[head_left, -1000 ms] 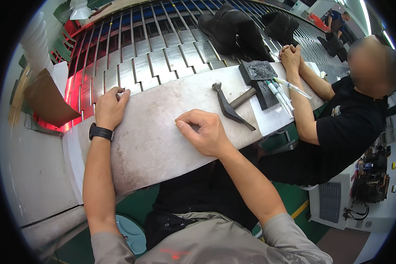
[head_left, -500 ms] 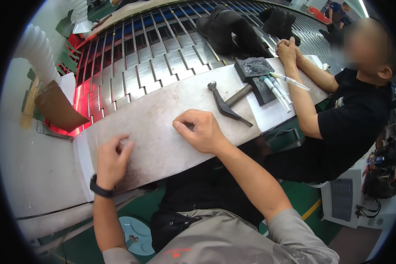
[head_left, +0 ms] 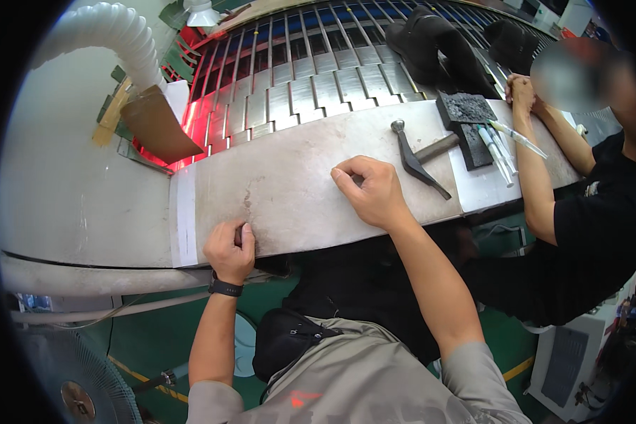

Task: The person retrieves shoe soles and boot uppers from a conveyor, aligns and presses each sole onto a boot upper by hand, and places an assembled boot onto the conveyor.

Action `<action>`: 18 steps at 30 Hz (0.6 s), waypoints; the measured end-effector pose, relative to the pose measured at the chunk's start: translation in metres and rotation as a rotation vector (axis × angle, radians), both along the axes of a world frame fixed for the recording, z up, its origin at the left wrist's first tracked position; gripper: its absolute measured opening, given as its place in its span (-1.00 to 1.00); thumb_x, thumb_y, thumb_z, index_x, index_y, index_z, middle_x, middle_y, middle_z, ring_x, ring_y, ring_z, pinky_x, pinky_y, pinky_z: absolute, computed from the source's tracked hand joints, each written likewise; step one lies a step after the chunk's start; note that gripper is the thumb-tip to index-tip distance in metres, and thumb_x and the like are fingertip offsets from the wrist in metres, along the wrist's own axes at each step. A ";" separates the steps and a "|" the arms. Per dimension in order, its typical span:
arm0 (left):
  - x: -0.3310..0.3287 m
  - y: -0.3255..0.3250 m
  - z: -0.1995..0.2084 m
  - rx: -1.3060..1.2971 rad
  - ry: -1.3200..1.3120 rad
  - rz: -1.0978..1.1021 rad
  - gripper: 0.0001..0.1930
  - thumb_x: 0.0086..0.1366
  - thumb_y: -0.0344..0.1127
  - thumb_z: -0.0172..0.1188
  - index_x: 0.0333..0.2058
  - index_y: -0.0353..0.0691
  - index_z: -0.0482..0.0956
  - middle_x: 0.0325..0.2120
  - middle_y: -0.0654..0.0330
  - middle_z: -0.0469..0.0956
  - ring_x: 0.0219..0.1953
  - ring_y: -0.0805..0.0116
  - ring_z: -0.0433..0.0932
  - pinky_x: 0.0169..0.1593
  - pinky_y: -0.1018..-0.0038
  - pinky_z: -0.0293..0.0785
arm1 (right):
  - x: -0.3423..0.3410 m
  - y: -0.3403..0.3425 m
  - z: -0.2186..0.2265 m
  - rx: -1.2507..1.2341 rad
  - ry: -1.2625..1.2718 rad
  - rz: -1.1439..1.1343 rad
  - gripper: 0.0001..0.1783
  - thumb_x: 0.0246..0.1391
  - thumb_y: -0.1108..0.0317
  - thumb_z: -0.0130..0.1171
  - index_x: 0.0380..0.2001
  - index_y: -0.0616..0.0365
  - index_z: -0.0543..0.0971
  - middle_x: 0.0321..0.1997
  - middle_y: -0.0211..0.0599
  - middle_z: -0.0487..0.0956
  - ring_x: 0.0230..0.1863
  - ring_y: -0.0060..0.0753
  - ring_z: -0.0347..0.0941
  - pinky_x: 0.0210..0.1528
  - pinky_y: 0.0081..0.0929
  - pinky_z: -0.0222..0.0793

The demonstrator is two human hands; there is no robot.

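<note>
My left hand (head_left: 230, 249) rests at the near edge of the pale worktop (head_left: 283, 169), its fingers curled into a loose fist with nothing seen in it. My right hand (head_left: 372, 189) lies further right on the same worktop. Its fingers are curled in with the thumb against the index finger, and only a shadowed hollow shows inside. Closest to the right hand is a hammer (head_left: 411, 161) with a long curved dark head, a round face at one end and a narrow tip at the other. Neither hand touches it.
Two black blocks (head_left: 466, 108) and several slim white syringe-like tubes (head_left: 503, 155) lie right of the hammer, by a co-worker's forearms (head_left: 537, 166) and clasped hands. Beyond run metal conveyor slats (head_left: 311, 92) with dark boots (head_left: 431, 46). A brown flap (head_left: 155, 131) and white hose stand left.
My left hand has come down to the worktop's near edge and its fingers have closed. The right hand keeps its curled pose. The view has swung left, bringing a fan into sight.
</note>
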State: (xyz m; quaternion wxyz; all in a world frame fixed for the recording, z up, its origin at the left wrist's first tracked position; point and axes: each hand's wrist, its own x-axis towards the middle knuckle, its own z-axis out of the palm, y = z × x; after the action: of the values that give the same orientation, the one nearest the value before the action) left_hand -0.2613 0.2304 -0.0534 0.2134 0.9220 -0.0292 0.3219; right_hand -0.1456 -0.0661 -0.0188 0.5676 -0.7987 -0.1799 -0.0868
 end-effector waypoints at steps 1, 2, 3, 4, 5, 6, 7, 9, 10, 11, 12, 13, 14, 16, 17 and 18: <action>0.000 0.000 0.000 0.008 0.005 -0.013 -0.95 0.24 -0.45 0.35 -0.33 -0.24 0.67 -0.58 0.11 0.50 -0.56 0.08 0.46 -0.44 0.19 0.36 | -0.001 -0.001 0.000 0.008 -0.001 0.010 -0.76 0.23 0.30 0.36 -0.38 0.29 0.74 -0.37 -0.10 0.73 -0.37 -0.18 0.67 -0.26 -0.31 0.58; 0.000 0.001 0.000 0.015 0.011 -0.026 -0.96 0.24 -0.45 0.34 -0.33 -0.24 0.67 -0.58 0.12 0.50 -0.55 0.08 0.47 -0.44 0.19 0.36 | -0.003 -0.002 0.000 -0.009 0.003 0.015 -0.79 0.23 0.33 0.36 -0.33 0.30 0.75 -0.34 -0.11 0.75 -0.35 -0.24 0.68 -0.24 -0.36 0.57; -0.001 0.002 -0.001 0.012 0.007 -0.041 -0.97 0.25 -0.45 0.33 -0.33 -0.24 0.66 -0.58 0.12 0.50 -0.54 0.08 0.48 -0.44 0.20 0.36 | -0.004 -0.002 0.001 -0.027 0.008 0.021 -0.81 0.24 0.35 0.36 -0.29 0.30 0.77 -0.31 -0.12 0.77 -0.32 -0.30 0.69 -0.22 -0.41 0.57; -0.002 0.002 -0.002 0.018 0.011 -0.029 -0.97 0.25 -0.45 0.33 -0.33 -0.24 0.66 -0.58 0.12 0.50 -0.54 0.08 0.48 -0.44 0.20 0.36 | -0.006 -0.003 0.000 -0.021 0.011 0.033 -0.81 0.24 0.35 0.36 -0.29 0.30 0.77 -0.31 -0.12 0.77 -0.32 -0.30 0.69 -0.22 -0.41 0.57; -0.003 0.003 -0.004 0.006 0.008 -0.028 -0.97 0.26 -0.45 0.32 -0.33 -0.25 0.66 -0.58 0.11 0.50 -0.55 0.08 0.48 -0.45 0.20 0.36 | -0.007 -0.003 -0.001 -0.033 -0.013 0.043 -0.83 0.22 0.37 0.37 -0.30 0.29 0.76 -0.30 -0.13 0.76 -0.31 -0.27 0.69 -0.20 -0.39 0.57; -0.003 0.004 -0.007 -0.007 0.007 -0.028 -0.97 0.26 -0.45 0.31 -0.33 -0.26 0.66 -0.58 0.11 0.50 -0.55 0.08 0.48 -0.45 0.21 0.36 | -0.007 -0.004 -0.002 -0.046 -0.036 0.055 -0.84 0.21 0.38 0.37 -0.30 0.29 0.76 -0.30 -0.14 0.76 -0.29 -0.24 0.69 -0.19 -0.37 0.58; -0.004 0.005 -0.008 -0.005 0.020 -0.016 -0.97 0.26 -0.45 0.31 -0.33 -0.26 0.66 -0.58 0.11 0.50 -0.55 0.08 0.48 -0.45 0.21 0.36 | -0.008 -0.004 -0.003 -0.043 -0.023 0.066 -0.84 0.21 0.38 0.37 -0.30 0.29 0.76 -0.30 -0.14 0.76 -0.29 -0.24 0.69 -0.19 -0.37 0.58; -0.004 0.007 -0.009 0.049 -0.026 -0.014 -0.97 0.27 -0.46 0.30 -0.33 -0.27 0.66 -0.58 0.09 0.49 -0.56 0.08 0.47 -0.46 0.23 0.35 | -0.008 -0.003 -0.006 -0.048 -0.105 0.117 -0.86 0.18 0.40 0.39 -0.31 0.28 0.74 -0.29 -0.15 0.76 -0.26 -0.17 0.69 -0.15 -0.32 0.58; -0.003 0.008 -0.009 0.052 -0.013 -0.005 -0.97 0.27 -0.46 0.30 -0.33 -0.27 0.66 -0.58 0.09 0.49 -0.56 0.08 0.47 -0.46 0.23 0.35 | -0.007 -0.002 -0.008 -0.044 -0.093 0.127 -0.86 0.18 0.40 0.39 -0.31 0.28 0.74 -0.29 -0.15 0.76 -0.26 -0.17 0.69 -0.15 -0.32 0.58; -0.002 0.007 -0.009 0.047 -0.017 -0.005 -0.96 0.27 -0.45 0.30 -0.33 -0.28 0.66 -0.58 0.08 0.49 -0.57 0.09 0.47 -0.46 0.24 0.35 | -0.006 -0.001 -0.010 -0.026 -0.136 0.139 -0.87 0.16 0.37 0.41 -0.34 0.23 0.72 -0.32 -0.16 0.74 -0.28 -0.11 0.66 -0.16 -0.25 0.54; -0.001 0.006 -0.009 0.042 -0.021 -0.005 -0.96 0.28 -0.45 0.29 -0.32 -0.28 0.67 -0.58 0.08 0.48 -0.58 0.10 0.47 -0.46 0.25 0.34 | -0.005 -0.001 -0.012 -0.007 -0.179 0.151 -0.86 0.13 0.35 0.43 -0.37 0.19 0.69 -0.35 -0.17 0.72 -0.31 -0.04 0.63 -0.18 -0.19 0.49; -0.002 0.005 -0.009 0.046 -0.006 0.006 -0.96 0.28 -0.45 0.29 -0.32 -0.28 0.67 -0.58 0.08 0.48 -0.58 0.10 0.47 -0.46 0.25 0.34 | -0.005 -0.003 -0.013 0.000 -0.165 0.163 -0.86 0.13 0.35 0.43 -0.37 0.19 0.69 -0.35 -0.17 0.72 -0.31 -0.04 0.63 -0.18 -0.19 0.49; -0.003 0.003 -0.009 0.043 0.010 0.022 -0.96 0.28 -0.46 0.29 -0.32 -0.29 0.67 -0.58 0.08 0.48 -0.58 0.12 0.46 -0.46 0.26 0.34 | -0.005 -0.005 -0.014 -0.014 -0.182 0.198 -0.85 0.11 0.35 0.44 -0.35 0.18 0.68 -0.33 -0.18 0.71 -0.30 -0.04 0.61 -0.18 -0.18 0.48; -0.005 0.001 -0.008 0.046 0.037 0.048 -0.95 0.27 -0.46 0.28 -0.31 -0.30 0.67 -0.58 0.09 0.47 -0.58 0.13 0.46 -0.46 0.27 0.33 | -0.006 -0.010 -0.012 -0.018 -0.187 0.244 -0.84 0.10 0.35 0.44 -0.33 0.17 0.67 -0.32 -0.19 0.70 -0.30 -0.05 0.60 -0.18 -0.18 0.46; -0.006 0.001 -0.007 0.052 0.041 0.049 -0.94 0.28 -0.47 0.27 -0.31 -0.31 0.67 -0.58 0.08 0.47 -0.58 0.13 0.45 -0.46 0.27 0.32 | -0.007 -0.012 -0.009 -0.041 -0.174 0.299 -0.82 0.08 0.37 0.45 -0.29 0.19 0.68 -0.25 -0.18 0.73 -0.25 -0.05 0.63 -0.14 -0.19 0.49; -0.007 0.001 -0.007 0.056 0.044 0.049 -0.94 0.28 -0.47 0.26 -0.30 -0.32 0.67 -0.58 0.08 0.47 -0.58 0.13 0.44 -0.47 0.28 0.31 | -0.008 -0.015 -0.006 -0.066 -0.161 0.354 -0.80 0.06 0.39 0.47 -0.25 0.21 0.69 -0.19 -0.16 0.76 -0.21 -0.06 0.67 -0.11 -0.21 0.53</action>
State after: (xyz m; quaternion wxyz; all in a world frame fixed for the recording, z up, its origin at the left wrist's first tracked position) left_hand -0.2686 0.2315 -0.0602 0.1802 0.9349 -0.0107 0.3057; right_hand -0.1541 -0.0809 -0.0252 0.5314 -0.7632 -0.3650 -0.0435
